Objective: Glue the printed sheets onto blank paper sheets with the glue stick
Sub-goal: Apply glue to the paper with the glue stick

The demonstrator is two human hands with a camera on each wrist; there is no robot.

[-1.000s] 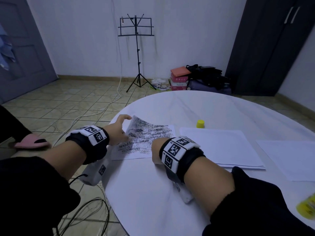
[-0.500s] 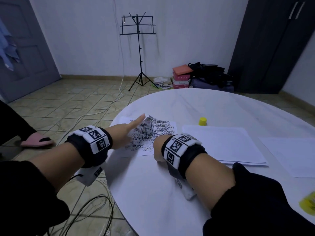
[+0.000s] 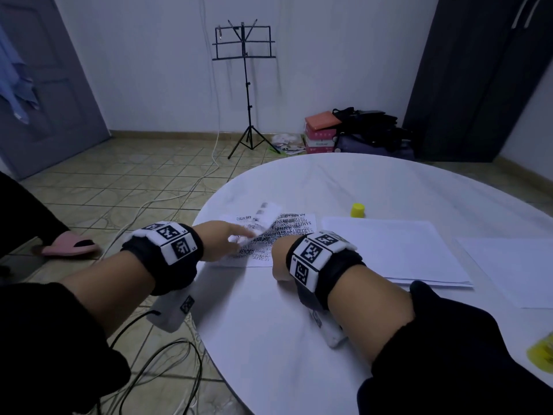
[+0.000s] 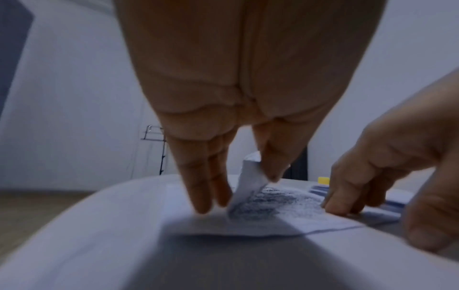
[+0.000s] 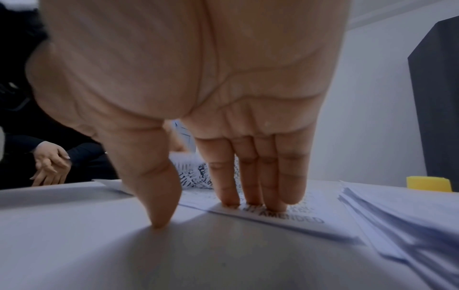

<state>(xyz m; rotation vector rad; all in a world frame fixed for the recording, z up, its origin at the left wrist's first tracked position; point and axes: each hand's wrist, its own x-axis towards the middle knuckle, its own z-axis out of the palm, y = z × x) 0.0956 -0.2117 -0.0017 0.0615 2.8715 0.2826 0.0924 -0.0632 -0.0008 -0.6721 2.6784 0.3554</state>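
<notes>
A round white surface [image 3: 269, 339] carries a printed sheet of dense black text [image 3: 287, 235] near its left edge, one corner curled up. Just right lies a stack of blank white paper [image 3: 398, 253], then a single white sheet [image 3: 514, 271]. A small yellow cap [image 3: 358, 210] stands behind the stack.

- One round white table [image 3: 299, 339].
- Two hands at work: one left hand [image 3: 223, 239] and one right hand [image 3: 279, 259].
- Two wrist bands with black-and-white markers, one on each wrist.
- One printed sheet [image 3: 284, 232] over one sheet beneath it.
- One stack of blank paper [image 3: 398, 250]; its sheet count cannot be told.
- One further white sheet [image 3: 514, 265] at the right.
- One yellow cap [image 3: 358, 210].
- One yellow thing [image 3: 543, 353] at the right edge, perhaps the glue stick.
- One music stand [image 3: 245, 85].
- One pink slipper [image 3: 70, 247].
</notes>
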